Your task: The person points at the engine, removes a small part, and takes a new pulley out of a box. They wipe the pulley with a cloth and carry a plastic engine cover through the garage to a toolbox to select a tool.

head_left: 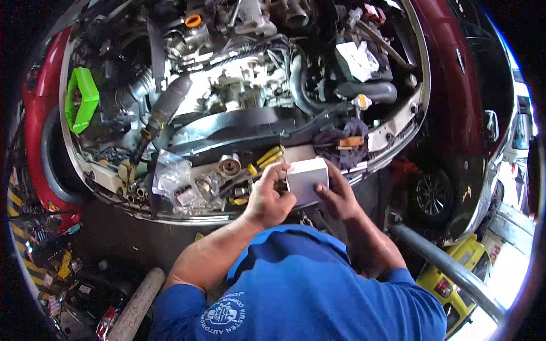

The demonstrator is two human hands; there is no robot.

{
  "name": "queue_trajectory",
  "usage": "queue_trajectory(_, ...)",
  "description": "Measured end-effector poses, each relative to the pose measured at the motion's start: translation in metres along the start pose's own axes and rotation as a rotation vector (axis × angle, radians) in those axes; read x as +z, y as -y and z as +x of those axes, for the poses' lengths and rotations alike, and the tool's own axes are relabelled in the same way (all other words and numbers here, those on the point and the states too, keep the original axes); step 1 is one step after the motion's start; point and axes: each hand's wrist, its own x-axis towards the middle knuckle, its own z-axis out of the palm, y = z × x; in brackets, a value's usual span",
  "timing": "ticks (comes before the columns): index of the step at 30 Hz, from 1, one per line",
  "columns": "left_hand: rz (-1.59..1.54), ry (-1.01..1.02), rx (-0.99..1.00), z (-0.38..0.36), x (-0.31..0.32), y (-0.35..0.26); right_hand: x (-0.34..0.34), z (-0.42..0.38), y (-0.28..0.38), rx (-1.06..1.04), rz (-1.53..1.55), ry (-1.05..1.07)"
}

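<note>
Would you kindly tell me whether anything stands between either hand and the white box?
Nothing visible does. The right hand holds the white box, its thumb against the face, and the left hand is right at the box's left side. The dark cloth lies beyond the hands, not between.

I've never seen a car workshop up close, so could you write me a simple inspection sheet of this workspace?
Surface: the car's front edge, below an open engine bay, with loose items along it.
Job's things: a pale box, held up in front of the person.
Clutter: clear plastic bags, a round metal part, a dark cloth.
Hands: right hand grips the box, thumb on its face; left hand is at its left edge, grip unclear.
Cables: a ribbed dark tube crosses the engine.
Surroundings: a dark red car stands at right.
</note>
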Motion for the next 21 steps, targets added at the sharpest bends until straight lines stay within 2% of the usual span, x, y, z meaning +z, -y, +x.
queue_trajectory(2, -0.079, -0.020, -0.035, -0.005, 0.000, -0.005, 0.006, -0.001, 0.001, -0.037, -0.051, 0.014)
queue_trajectory(3, -0.131, -0.044, 0.015, -0.006, 0.001, -0.010, 0.013, -0.002, 0.007, -0.055, 0.004, 0.016)
queue_trajectory(6, -0.047, -0.048, 0.029, -0.016, -0.003, -0.016, 0.010, 0.000, 0.004, -0.041, 0.049, 0.074)
queue_trajectory(7, -0.039, -0.057, 0.030, -0.020, -0.003, -0.018, 0.010, -0.002, 0.006, 0.053, 0.145, 0.073)
queue_trajectory(8, 0.033, -0.071, 0.085, -0.024, -0.002, -0.022, 0.010, -0.003, 0.006, 0.048, 0.150, 0.084)
queue_trajectory(10, 0.115, -0.095, 0.143, -0.029, 0.002, -0.030, 0.008, -0.003, 0.006, 0.128, 0.373, 0.165)
queue_trajectory(12, -0.173, -0.112, -0.005, -0.036, 0.011, -0.034, 0.004, -0.004, -0.005, 0.172, 0.431, 0.205)
queue_trajectory(15, 0.105, -0.164, 0.092, -0.049, 0.009, -0.022, 0.010, -0.009, -0.002, -0.056, 0.188, 0.155)
queue_trajectory(16, 0.239, -0.170, 0.101, -0.059, 0.007, -0.024, 0.011, -0.010, 0.005, -0.055, 0.191, 0.174)
queue_trajectory(18, 0.071, -0.195, 0.215, -0.069, 0.011, -0.027, 0.014, -0.015, 0.017, -0.279, -0.047, 0.275)
queue_trajectory(20, 0.009, -0.270, 0.154, -0.081, 0.011, -0.018, 0.018, -0.016, 0.028, -0.442, -0.236, 0.284)
queue_trajectory(21, -0.019, -0.239, 0.176, -0.084, 0.007, -0.014, 0.022, -0.018, 0.034, -0.470, -0.309, 0.285)
